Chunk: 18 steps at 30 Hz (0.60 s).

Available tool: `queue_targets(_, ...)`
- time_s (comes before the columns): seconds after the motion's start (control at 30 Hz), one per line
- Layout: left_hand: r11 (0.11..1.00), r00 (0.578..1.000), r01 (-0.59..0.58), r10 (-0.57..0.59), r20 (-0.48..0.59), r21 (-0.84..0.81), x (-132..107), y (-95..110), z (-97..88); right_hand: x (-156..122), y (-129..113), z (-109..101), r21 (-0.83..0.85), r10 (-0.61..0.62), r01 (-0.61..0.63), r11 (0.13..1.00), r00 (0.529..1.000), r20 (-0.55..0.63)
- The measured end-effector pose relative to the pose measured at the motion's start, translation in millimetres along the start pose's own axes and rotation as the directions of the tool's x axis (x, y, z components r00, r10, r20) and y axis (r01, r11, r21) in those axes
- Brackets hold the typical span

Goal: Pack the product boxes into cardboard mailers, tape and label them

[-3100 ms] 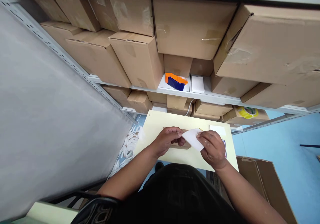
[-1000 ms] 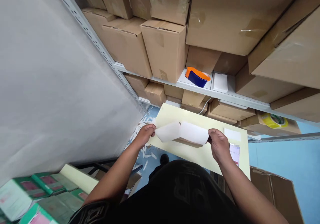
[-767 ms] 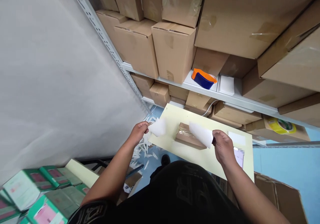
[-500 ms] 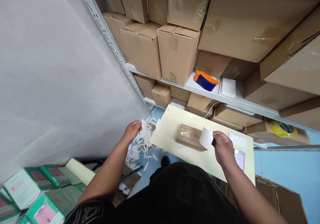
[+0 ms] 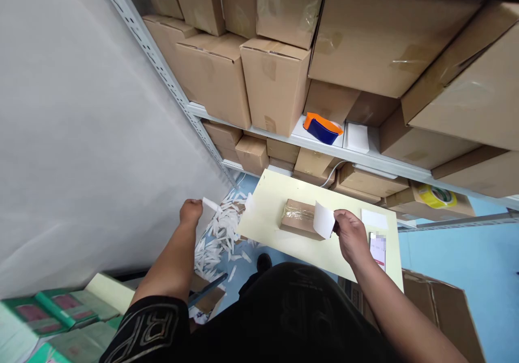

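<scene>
My left hand [image 5: 190, 212] is off to the left of the table, closed on a narrow white paper strip [image 5: 210, 204] that sticks out toward the right. My right hand [image 5: 352, 234] pinches the edge of a white sticker label [image 5: 324, 220], which curls up over the right end of a small cardboard box [image 5: 298, 224]. Shiny clear tape runs along the top of that box. It lies on the pale yellow table [image 5: 267, 206]. A phone [image 5: 377, 249] with a lit screen is on the table, right beside my right wrist.
White paper strips [image 5: 217, 239] cover the floor at the left. Behind the table a metal shelf [image 5: 284, 137] holds cardboard boxes, an orange and blue tape dispenser [image 5: 323, 129] and a yellow tape roll [image 5: 437, 196]. Green boxes [image 5: 67, 311] stand lower left; white paper [image 5: 373, 219] lies on the table.
My left hand has moved left and slightly down, away from the table, with the paper strip. My right hand still holds the label at the box. The whole view has shifted a little.
</scene>
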State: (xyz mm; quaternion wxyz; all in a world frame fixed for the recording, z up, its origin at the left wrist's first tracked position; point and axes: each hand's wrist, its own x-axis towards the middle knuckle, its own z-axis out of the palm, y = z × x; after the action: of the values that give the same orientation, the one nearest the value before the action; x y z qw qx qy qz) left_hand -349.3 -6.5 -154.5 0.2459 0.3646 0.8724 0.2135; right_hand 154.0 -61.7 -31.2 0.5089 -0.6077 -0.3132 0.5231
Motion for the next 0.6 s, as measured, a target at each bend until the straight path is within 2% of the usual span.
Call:
queue_targets(0.1, 0.998, 0.999, -0.033, 0.034, 0.016, -0.046, -12, 22, 15.7, -1, 0, 2, 0.004, 0.008, -0.008, 1.000, 0.999, 0.035)
queue_targets(0.17, 0.987, 0.984, -0.123, 0.135, 0.119, -0.105, -35, 46, 32.3, -1, -1, 3, 0.005, 0.021, -0.022, 1.000, 0.998, 0.061)
queue_targets(0.2, 0.972, 0.960, -0.185, 0.211, 0.185, -0.148, -52, 60, 41.3, 0, -2, 4, 0.011, 0.033, -0.034, 0.999, 0.997, 0.066)
queue_targets(0.23, 0.923, 0.896, -0.310, 0.364, 0.255, -0.227, -71, 74, 50.5, 0, -4, 5, 0.027, 0.049, -0.051, 0.998, 0.997, 0.066)
queue_targets(0.27, 0.849, 0.803, -0.440, 0.518, 0.295, -0.292, -92, 87, 59.7, 1, -6, 6, 0.053, 0.071, -0.075, 0.996, 0.995, 0.063)
queue_targets(0.33, 0.657, 0.586, -0.681, 0.754, 0.298, -0.322, -135, 111, 78.7, 2, -10, 8, 0.135, 0.123, -0.130, 0.982, 0.990, 0.063)
queue_targets(0.4, 0.462, 0.410, -0.839, 0.884, 0.224, -0.289, -171, 128, 98.8, 2, -14, 9, 0.230, 0.157, -0.169, 0.958, 0.985, 0.069)
queue_targets(0.43, 0.388, 0.346, -0.878, 0.919, 0.189, -0.280, -185, 135, 108.8, 2, -15, 9, 0.272, 0.165, -0.178, 0.946, 0.984, 0.071)
queue_targets(0.47, 0.340, 0.307, -0.899, 0.939, 0.157, -0.275, -197, 140, 118.1, 3, -16, 8, 0.304, 0.169, -0.184, 0.935, 0.983, 0.072)
queue_targets(0.5, 0.320, 0.295, -0.908, 0.947, 0.130, -0.270, -205, 144, 126.1, 3, -16, 7, 0.326, 0.173, -0.188, 0.927, 0.982, 0.074)
queue_targets(0.6, 0.321, 0.306, -0.903, 0.947, 0.097, -0.285, -215, 155, 139.8, 4, -14, 0, 0.352, 0.190, -0.207, 0.913, 0.978, 0.084)
